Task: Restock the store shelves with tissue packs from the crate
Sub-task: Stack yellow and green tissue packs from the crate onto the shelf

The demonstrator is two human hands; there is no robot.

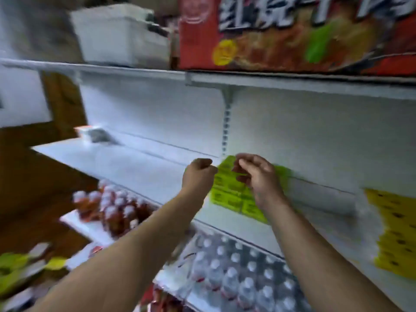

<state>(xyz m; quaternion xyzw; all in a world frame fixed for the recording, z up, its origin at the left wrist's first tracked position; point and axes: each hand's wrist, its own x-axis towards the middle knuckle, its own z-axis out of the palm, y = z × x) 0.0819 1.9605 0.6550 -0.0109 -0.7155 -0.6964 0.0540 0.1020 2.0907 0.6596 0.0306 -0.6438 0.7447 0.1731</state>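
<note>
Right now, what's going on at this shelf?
A person is restocking by hand. The left hand and right hand are both up at a green tissue pack on the middle shelf, with fingers curled near its top edge. Motion blur hides whether either grip actually holds the pack. A yellow pack sits to its right. Bottled drinks fill the shelf below, and a red carton sits on the shelf above.
</note>
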